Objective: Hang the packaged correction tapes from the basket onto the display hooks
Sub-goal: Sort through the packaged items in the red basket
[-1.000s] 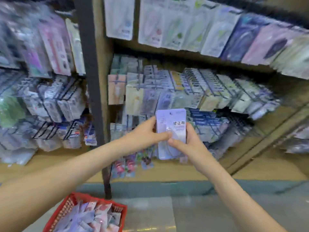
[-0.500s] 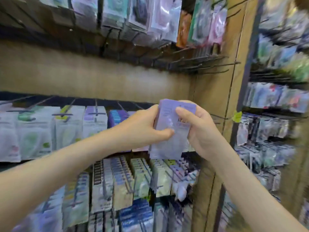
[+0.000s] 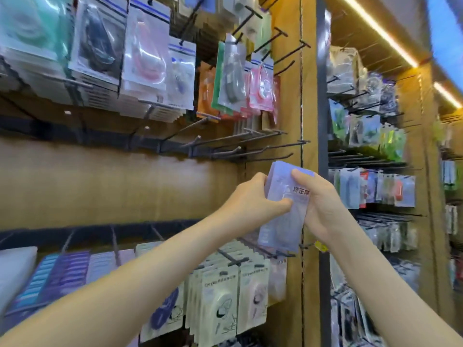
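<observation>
Both my hands hold a small stack of pale purple packaged correction tapes [image 3: 284,209] in front of the wooden display wall. My left hand [image 3: 253,199] grips the stack's left edge, thumb pressed across its front. My right hand [image 3: 318,204] grips the right edge, thumb lying over the top near the red printed characters. The stack's top sits just below a row of bare black display hooks [image 3: 263,150] that stick out from the wall. The basket is out of view.
Above the bare hooks hang several packaged items [image 3: 233,78]. Pale green packages [image 3: 225,301] fill the hooks below my hands. A wooden post with a dark strip [image 3: 310,96] splits this bay from a stocked bay [image 3: 375,189] at right.
My view has swung up from the floor and red basket to the upper hooks. Both hands carried the purple stack upward and rightward to just under the bare hooks.
</observation>
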{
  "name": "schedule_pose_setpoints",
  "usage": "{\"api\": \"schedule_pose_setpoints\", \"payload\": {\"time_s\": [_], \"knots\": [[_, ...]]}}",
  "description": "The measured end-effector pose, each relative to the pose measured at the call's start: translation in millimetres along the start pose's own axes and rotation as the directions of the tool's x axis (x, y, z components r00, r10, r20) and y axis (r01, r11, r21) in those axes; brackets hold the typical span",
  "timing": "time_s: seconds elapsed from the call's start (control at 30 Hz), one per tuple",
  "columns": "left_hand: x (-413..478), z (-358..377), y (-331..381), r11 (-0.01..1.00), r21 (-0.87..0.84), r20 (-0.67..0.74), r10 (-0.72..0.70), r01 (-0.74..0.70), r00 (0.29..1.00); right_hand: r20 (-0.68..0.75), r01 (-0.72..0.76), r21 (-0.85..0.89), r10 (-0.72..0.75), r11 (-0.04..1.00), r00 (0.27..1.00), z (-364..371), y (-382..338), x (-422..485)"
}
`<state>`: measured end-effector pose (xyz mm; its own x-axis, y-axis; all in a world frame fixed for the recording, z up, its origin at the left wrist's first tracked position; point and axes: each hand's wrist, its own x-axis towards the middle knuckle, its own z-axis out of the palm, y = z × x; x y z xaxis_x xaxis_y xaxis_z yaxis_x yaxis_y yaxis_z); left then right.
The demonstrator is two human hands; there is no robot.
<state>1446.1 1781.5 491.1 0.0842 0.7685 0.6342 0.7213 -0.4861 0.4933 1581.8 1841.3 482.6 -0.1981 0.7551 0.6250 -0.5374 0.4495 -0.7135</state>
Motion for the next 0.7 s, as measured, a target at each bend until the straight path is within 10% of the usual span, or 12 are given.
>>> {"api": "schedule_pose_setpoints", "payload": {"time_s": [0.13,0.3,0.5,0.7], "knots": [[41,23,-5,0.999,-0.029,-0.061,-0.024,0.022,0.998,0.003,-0.014,-0.020,0.014,1.000,1.000,-28,1,42],[77,40,-8,0.997,-0.025,-0.139,-0.079,0.077,0.987,-0.031,0.247,-0.640,-0.345,0.727,0.938,-54,12,79],[93,53,-12,0.995,-0.042,-0.252,-0.101,0.093,0.963,0.122,0.435,-0.613,-0.466,0.659,0.876,-56,41,75],[91,48,-10,0.974,-0.215,-0.225,-0.121,0.072,0.967,0.205,0.343,-0.436,-0.279,0.832,0.938,-47,47,73]]}}
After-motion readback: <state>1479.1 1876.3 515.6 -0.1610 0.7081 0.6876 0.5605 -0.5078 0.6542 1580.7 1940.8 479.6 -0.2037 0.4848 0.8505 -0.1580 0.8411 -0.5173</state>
